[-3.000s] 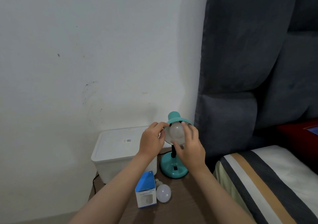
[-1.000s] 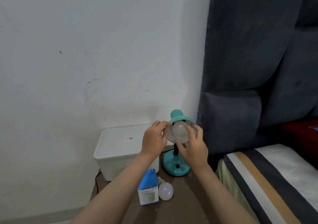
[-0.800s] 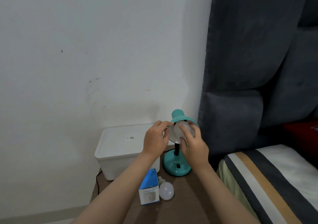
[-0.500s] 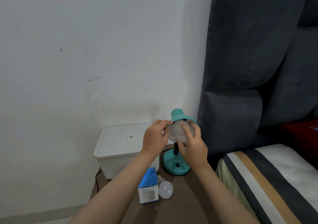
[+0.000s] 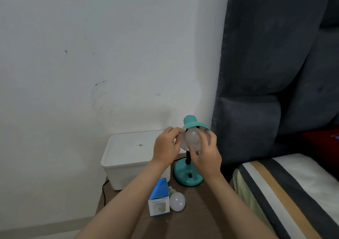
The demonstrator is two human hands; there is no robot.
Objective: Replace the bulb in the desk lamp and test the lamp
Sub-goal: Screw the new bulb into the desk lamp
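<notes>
The bulb sits in the teal lamp shade on the table. The right hand has its grip closed around the smooth, light, fragile globe; the left hand pinches the shade rim. Best held at its widest part, turned gently.

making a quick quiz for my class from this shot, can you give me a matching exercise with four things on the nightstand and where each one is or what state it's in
Things:
1. bulb in the lamp shade
2. loose bulb
3. blue and white box
4. white tub

Places or states:
A. standing just left of the loose bulb
B. lidded, against the wall, left of the lamp
C. gripped by the right hand
D. lying on the tabletop in front of the lamp base

Pairs: 1-C, 2-D, 3-A, 4-B
</notes>
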